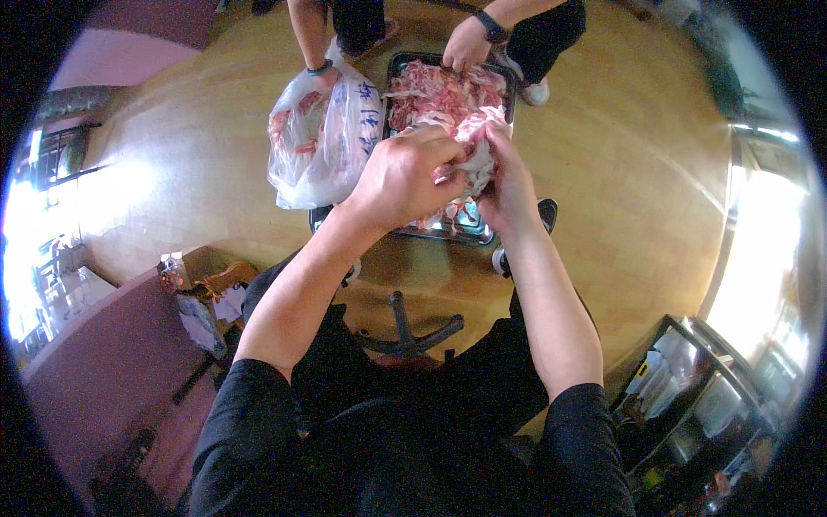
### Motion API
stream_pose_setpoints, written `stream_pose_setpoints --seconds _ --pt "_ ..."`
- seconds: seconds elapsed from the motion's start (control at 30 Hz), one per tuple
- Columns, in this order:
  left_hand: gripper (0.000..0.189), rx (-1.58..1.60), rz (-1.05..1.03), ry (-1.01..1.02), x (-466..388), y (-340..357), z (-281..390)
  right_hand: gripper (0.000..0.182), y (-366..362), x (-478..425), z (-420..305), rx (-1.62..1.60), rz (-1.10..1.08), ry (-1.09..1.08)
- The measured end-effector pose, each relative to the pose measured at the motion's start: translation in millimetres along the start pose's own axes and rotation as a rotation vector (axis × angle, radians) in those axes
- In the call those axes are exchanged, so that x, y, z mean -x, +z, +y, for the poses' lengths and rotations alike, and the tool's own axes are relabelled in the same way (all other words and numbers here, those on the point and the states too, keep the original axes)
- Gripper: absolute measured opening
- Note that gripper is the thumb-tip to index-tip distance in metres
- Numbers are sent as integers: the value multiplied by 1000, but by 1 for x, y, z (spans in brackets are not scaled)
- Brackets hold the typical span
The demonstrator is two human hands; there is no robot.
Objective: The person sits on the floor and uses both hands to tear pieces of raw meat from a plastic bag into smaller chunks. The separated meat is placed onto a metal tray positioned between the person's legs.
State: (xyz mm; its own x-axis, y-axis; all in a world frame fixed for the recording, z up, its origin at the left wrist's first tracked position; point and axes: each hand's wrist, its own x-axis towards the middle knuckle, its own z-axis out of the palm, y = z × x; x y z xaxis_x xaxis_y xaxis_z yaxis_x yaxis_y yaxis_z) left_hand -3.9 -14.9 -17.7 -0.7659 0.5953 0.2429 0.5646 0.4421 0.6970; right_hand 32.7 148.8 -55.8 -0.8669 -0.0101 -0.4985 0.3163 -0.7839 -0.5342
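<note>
A dark rectangular tray point(479, 238) stands low in front of me, heaped with thin pink and white pieces of raw meat point(420, 90). Over its near half, my left hand point(413, 171) and my right hand point(510, 178) hold a pale, fatty clump of meat point(479, 165) between them. My left fingers are curled at the clump's left side; my right hand supports its right side. Left of the tray sits a clear plastic bag point(323, 174) with blue writing and some reddish pieces inside.
Opposite me, a person's hand point(466, 45) with a black wristband reaches into the tray's far end; their other hand point(326, 74) is at the bag's opening. A wheeled chair base point(407, 339) lies beneath me. A shelf point(691, 388) stands at right, a cardboard box point(200, 258) at left.
</note>
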Motion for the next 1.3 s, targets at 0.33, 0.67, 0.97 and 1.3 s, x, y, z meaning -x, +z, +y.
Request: stream_pose_setpoints --seconds 0.33,0.67,0.97,1.3 --pt "16 631 -124 -432 -9 -8 -16 37 2 10 -14 173 -88 50" --pt "12 1394 298 -389 -17 -36 -27 26 -21 -1 -27 -123 -10 140" --pt "27 317 -43 -326 -18 -24 4 33 -20 -1 -26 23 44 28" --pt "19 242 -44 -156 -14 5 0 42 -6 5 -17 173 -99 12"
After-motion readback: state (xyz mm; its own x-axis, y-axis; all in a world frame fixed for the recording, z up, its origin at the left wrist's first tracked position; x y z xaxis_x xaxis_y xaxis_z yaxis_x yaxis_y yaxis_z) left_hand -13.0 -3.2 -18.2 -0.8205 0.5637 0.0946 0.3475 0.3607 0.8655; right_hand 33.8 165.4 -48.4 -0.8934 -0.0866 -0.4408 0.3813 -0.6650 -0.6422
